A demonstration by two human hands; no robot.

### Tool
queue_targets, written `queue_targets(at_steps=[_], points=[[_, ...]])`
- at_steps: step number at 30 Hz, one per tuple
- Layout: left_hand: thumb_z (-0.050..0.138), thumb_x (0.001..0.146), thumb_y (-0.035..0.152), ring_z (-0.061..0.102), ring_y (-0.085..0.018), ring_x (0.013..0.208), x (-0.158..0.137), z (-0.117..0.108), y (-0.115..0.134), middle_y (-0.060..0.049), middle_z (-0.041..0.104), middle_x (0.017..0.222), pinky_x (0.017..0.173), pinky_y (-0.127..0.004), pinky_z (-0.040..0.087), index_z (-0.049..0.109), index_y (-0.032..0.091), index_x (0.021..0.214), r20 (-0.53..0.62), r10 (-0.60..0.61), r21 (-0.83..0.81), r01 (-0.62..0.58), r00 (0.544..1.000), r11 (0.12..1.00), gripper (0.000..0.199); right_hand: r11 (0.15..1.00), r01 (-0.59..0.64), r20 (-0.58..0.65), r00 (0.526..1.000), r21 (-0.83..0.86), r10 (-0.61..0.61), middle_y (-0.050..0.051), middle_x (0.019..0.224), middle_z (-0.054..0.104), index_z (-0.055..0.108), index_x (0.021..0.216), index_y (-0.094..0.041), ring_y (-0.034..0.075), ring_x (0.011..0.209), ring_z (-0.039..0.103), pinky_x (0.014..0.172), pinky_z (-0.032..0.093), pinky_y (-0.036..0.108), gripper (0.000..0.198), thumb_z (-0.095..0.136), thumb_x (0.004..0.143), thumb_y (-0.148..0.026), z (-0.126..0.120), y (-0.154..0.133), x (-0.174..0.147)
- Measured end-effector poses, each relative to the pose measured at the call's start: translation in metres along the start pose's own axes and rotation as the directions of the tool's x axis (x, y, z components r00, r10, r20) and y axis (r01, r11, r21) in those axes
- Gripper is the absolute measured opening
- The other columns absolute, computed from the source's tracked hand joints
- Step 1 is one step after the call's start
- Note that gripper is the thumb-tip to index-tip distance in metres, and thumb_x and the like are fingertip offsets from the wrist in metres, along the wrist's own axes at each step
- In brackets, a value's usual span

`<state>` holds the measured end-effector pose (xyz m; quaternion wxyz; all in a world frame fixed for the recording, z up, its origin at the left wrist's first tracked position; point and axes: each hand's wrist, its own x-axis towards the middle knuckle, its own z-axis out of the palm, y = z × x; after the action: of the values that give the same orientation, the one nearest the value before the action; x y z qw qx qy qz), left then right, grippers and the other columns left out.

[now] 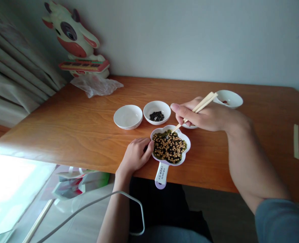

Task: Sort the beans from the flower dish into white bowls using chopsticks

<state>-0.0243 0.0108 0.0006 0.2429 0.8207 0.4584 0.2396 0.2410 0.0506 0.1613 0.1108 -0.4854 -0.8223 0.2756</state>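
Observation:
My right hand (202, 113) is closed around a pair of wooden chopsticks (198, 107), whose tips reach down into a flower-shaped dish (187, 138) at its far edge. Mixed beans (169, 146), yellow, black and green, spread over the inside of the dish. Its white handle (161, 173) carries printed writing and points toward me past the table edge. At the dish's left rim, my left hand (138, 153) rests with curled fingers, thumb and finger against the rim. Just beyond stands a white bowl (167, 116) holding small black beans (156, 116).
Another white bowl (128, 116) stands at the left, showing only its white inside. A bowl (190, 126) is mostly hidden under my right hand; a further bowl (231, 98) holds a few reddish pieces. A cow toy keyboard (84, 65) and plastic bag (96, 86) sit at the back left.

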Motion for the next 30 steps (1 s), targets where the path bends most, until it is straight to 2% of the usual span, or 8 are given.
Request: queue_targets(at_steps=[5,11,17,21,26,30], points=[[0.037,0.111,0.038,0.053,-0.017,0.069,0.0,0.001,0.0,-0.002,0.061,0.076,0.07,-0.03,0.038,0.042,0.022,0.076,0.01,-0.031,-0.005,0.031,0.999,1.0,0.04,1.0,0.023,0.067,0.997,0.003,-0.023,0.0,0.063,0.064,0.062,0.07,-0.019,0.014,0.059,0.053,0.065,0.035,0.031,0.071,0.028,0.106,-0.071,0.006,0.007,0.009],[0.038,0.111,0.038,0.051,-0.016,0.068,0.001,0.002,0.0,-0.002,0.059,0.075,0.069,-0.03,0.038,0.042,0.022,0.076,0.009,-0.052,-0.005,0.052,0.999,0.999,0.039,1.0,0.03,0.047,0.998,0.007,-0.03,0.003,0.064,0.066,0.066,0.071,-0.019,0.015,0.061,0.054,0.069,0.037,0.033,0.075,0.024,0.106,-0.071,0.005,0.008,0.009],[0.038,0.112,0.039,0.052,-0.017,0.069,0.001,0.003,-0.002,-0.001,0.059,0.075,0.071,-0.03,0.038,0.042,0.022,0.076,0.007,-0.052,-0.006,0.052,0.999,0.999,0.039,0.999,0.029,0.027,0.999,-0.022,-0.028,0.002,0.059,0.062,0.061,0.068,-0.021,0.015,0.053,0.052,0.063,0.036,0.034,0.077,0.019,0.104,-0.074,0.005,0.01,0.01],[0.038,0.112,0.037,0.053,-0.017,0.069,0.0,0.004,-0.002,-0.001,0.058,0.074,0.071,-0.031,0.037,0.043,0.022,0.076,0.005,-0.049,0.0,0.049,0.999,0.999,0.039,0.999,0.024,0.008,1.0,-0.044,-0.024,0.002,0.062,0.065,0.063,0.07,-0.02,0.015,0.056,0.055,0.063,0.035,0.034,0.078,0.02,0.104,-0.075,0.005,0.01,0.009],[0.039,0.111,0.035,0.052,-0.017,0.069,0.0,0.004,-0.001,-0.001,0.059,0.074,0.071,-0.031,0.037,0.043,0.021,0.076,0.006,-0.043,-0.008,0.043,0.999,0.999,0.038,0.997,0.038,0.014,0.999,-0.065,-0.037,0.002,0.059,0.064,0.059,0.064,-0.019,0.014,0.054,0.053,0.067,0.037,0.034,0.075,0.023,0.107,-0.068,0.01,0.01,0.012],[0.039,0.111,0.035,0.051,-0.016,0.069,0.0,0.003,-0.001,-0.001,0.059,0.075,0.071,-0.031,0.038,0.042,0.022,0.076,0.009,-0.047,-0.01,0.047,0.999,0.999,0.038,0.996,0.073,0.042,0.997,-0.059,-0.07,0.004,0.062,0.067,0.063,0.066,-0.019,0.015,0.056,0.055,0.069,0.038,0.034,0.074,0.025,0.109,-0.065,0.013,0.011,0.016]])
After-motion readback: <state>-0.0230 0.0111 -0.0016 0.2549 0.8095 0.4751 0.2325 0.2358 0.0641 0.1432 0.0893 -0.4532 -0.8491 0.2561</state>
